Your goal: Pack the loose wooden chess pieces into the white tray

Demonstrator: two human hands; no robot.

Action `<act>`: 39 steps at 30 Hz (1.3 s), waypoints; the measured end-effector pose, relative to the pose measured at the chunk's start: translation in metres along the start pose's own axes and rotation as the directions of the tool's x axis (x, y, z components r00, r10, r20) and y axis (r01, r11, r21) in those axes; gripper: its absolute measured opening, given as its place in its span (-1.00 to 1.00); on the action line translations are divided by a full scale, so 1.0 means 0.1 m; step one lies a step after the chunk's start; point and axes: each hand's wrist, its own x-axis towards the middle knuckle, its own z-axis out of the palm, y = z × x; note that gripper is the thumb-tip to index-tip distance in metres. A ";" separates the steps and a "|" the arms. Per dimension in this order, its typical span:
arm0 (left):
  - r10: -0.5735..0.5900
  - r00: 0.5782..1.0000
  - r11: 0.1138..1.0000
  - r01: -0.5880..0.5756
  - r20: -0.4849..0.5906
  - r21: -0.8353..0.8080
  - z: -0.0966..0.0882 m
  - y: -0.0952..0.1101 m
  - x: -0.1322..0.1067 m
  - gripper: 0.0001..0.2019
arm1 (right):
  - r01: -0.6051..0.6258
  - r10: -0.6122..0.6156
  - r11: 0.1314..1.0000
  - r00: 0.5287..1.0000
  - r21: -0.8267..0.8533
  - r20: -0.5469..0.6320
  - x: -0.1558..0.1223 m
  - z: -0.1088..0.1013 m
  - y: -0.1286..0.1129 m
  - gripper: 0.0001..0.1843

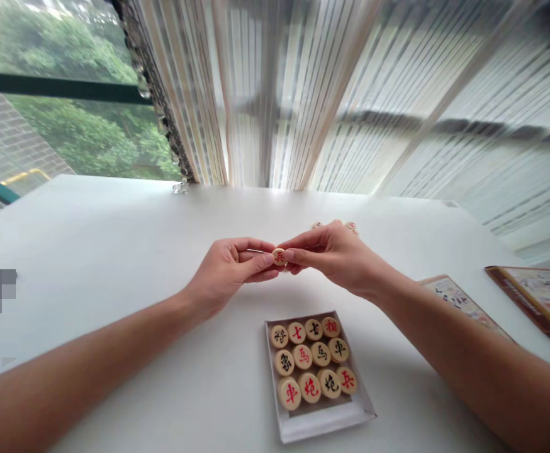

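A round wooden xiangqi piece (pixel 279 257) with a red character faces me above the white table. My left hand (pixel 228 270) pinches its left side with thumb and fingers. From the right, my right hand (pixel 334 258) grips the same piece, its thumb on the edge. Something pale shows just beneath, between the fingertips; I cannot make out whether it is another piece. Nearer to me lies an open white box (pixel 329 421) holding rows of xiangqi pieces marked in red and black. A few loose pieces (pixel 351 225) are partly hidden behind my right hand.
Beyond my right forearm lies a printed flat card or lid (pixel 464 302), partly covered by the arm. A brown-edged printed box or board (pixel 534 299) is farther right. String curtains (pixel 265 94) and a window stand behind the table's far edge, where a small clear ornament (pixel 180 187) rests.
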 end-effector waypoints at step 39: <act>0.246 0.969 0.966 -0.244 -0.017 0.090 0.07 -0.01 -0.09 -0.62 | 0.011 -0.042 0.989 0.979 -0.149 -0.200 -0.07 0.06 0.03 -0.53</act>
